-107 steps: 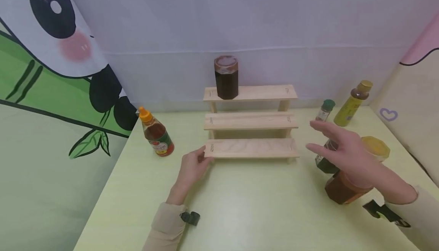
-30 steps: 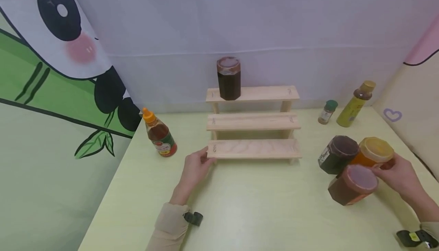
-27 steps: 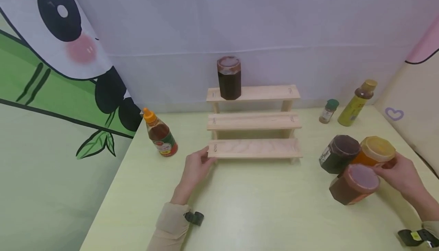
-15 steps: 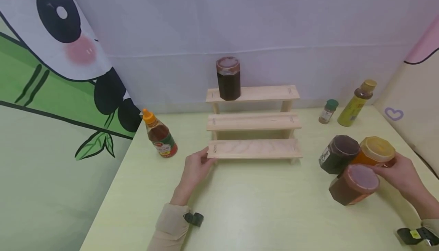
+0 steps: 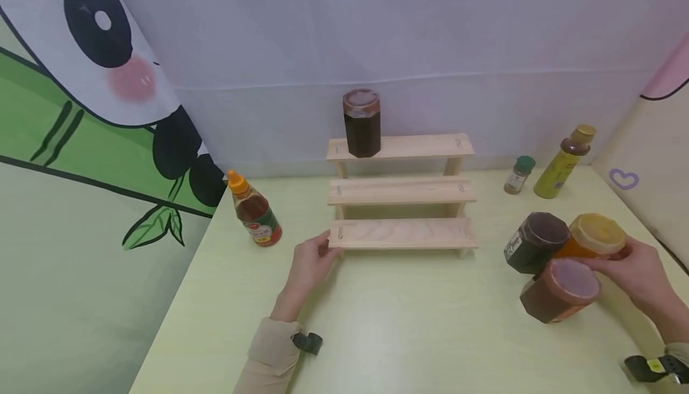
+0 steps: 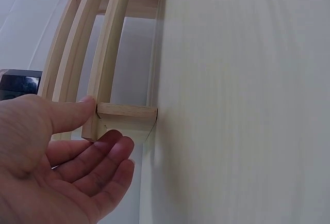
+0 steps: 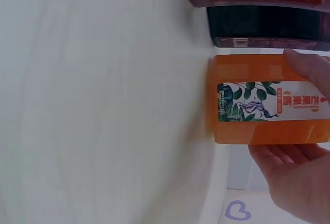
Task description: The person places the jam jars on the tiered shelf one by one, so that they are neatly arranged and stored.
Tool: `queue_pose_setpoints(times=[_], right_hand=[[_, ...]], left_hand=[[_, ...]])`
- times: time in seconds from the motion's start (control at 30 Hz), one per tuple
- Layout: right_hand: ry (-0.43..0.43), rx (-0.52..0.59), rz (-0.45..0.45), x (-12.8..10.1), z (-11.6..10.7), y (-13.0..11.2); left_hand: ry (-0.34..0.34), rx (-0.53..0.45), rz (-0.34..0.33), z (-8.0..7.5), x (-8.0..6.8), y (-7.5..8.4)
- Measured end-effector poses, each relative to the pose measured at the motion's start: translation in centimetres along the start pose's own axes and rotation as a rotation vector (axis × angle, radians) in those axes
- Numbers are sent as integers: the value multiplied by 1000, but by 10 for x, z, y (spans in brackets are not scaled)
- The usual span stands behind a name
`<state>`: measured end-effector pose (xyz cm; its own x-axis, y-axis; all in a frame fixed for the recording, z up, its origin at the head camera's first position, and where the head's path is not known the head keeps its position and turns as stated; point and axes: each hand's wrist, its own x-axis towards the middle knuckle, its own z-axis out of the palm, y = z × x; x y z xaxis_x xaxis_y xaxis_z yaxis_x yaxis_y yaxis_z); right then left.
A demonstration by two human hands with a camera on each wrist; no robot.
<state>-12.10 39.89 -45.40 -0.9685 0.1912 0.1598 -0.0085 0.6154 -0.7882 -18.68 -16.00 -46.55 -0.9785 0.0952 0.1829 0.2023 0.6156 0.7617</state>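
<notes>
Orange jar [image 5: 592, 238]: upright, long axis vertical, yellow lid [image 5: 600, 229] uppermost, label [image 7: 273, 101] turned toward the right-wrist camera. Located within the right hand [image 5: 637, 271]; grip spread only to jar width, thumb along one side, fingers against the opposite side. To the left of that hand: dark green jar [image 5: 533, 244], just beside the orange one, and reddish-brown jar [image 5: 554, 292], nearer the person. Left hand [image 5: 311, 262]: partly curled, pinching the near-left end of the wooden shelf [image 5: 401, 234] at its lowest board.
</notes>
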Motion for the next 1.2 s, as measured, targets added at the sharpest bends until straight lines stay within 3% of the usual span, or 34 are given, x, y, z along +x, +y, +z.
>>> queue_pose_setpoints(times=[0.33,0.57,0.97,1.2], right_hand=[[2,9,55,1,-20,-19],[25,-41,134,3,-29,-28],[89,132,-14,11,-40,-52],[123,98,-54,25,-44,-84]], left_hand=[[-2,20,-21,1,0,2],[-2,20,-23,1,0,2],[-1,1,-29,2,0,1],[-1,5,-32,2,1,0]])
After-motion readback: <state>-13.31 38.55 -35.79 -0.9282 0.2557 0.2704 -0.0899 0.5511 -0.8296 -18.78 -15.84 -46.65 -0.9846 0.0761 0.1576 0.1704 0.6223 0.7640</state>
